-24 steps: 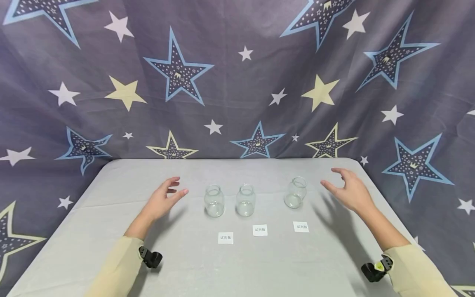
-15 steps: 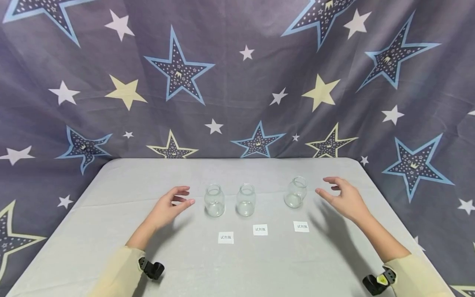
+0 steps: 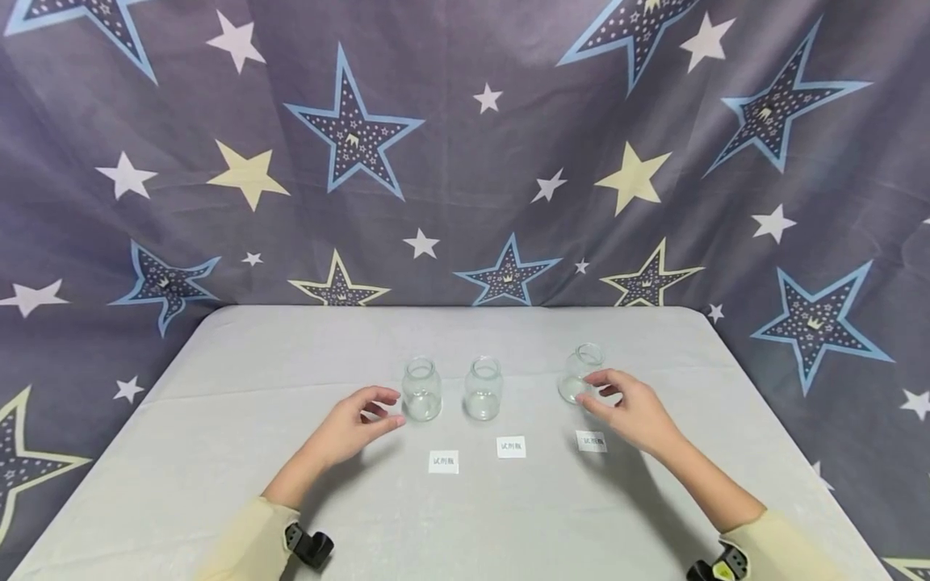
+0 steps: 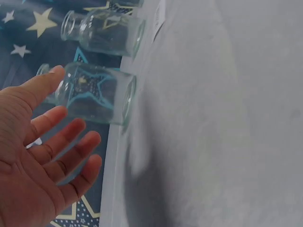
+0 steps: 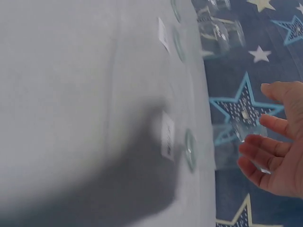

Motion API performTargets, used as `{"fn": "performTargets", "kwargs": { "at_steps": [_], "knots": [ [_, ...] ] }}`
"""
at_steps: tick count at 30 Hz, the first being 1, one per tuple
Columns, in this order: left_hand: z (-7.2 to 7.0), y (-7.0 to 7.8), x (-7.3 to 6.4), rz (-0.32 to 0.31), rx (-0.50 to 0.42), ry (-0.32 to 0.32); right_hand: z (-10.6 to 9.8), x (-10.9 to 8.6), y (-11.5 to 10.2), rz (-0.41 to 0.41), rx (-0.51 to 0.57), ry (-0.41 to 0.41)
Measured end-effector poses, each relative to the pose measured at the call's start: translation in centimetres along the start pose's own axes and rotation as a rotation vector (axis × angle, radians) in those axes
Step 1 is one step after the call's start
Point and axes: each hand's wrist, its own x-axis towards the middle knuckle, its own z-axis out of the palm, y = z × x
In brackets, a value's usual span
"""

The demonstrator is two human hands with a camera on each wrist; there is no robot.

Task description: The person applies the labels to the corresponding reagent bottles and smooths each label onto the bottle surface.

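Three clear glass jars stand upright in a row on the table. Beside the left jar is my left hand, thumb and fingers apart; in the left wrist view its thumb overlaps the neck of this jar, and contact cannot be made out. The middle jar stands just right of it. My right hand is at the front right of the right jar, fingertips overlapping its side. In the right wrist view the fingers are loosely spread in front of that jar, not visibly closed round it.
Three small white printed labels lie in front of the jars: a left one, a middle one and a right one. A light grey cloth covers the table. Behind it hangs a star-patterned curtain.
Both hands have moved inward and toward the jars: the left one rightward to the left jar, the right one leftward to the right jar. The jars and labels have not moved.
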Motion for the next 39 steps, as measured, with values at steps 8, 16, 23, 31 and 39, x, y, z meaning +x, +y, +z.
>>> {"fn": "performTargets", "kwargs": {
  "at_steps": [8,16,23,31,39],
  "knots": [
    [1.5,0.3,-0.5,0.027,0.045,-0.092,3.1,-0.4,-1.6,-0.052,0.076,-0.082],
    [2.9,0.7,-0.8,0.081,0.091,-0.163,5.6,-0.4,-3.4,-0.070,0.165,-0.168],
    [3.9,1.3,-0.8,0.099,0.163,-0.194,7.2,-0.3,-4.8,-0.122,0.192,-0.215],
    [4.5,1.7,-0.9,0.130,0.264,-0.191,9.4,-0.4,-6.7,-0.189,0.224,-0.313],
    [4.8,1.7,-1.0,0.131,0.320,-0.190,11.4,-0.3,-8.1,-0.257,0.169,-0.378]
  ]
}}
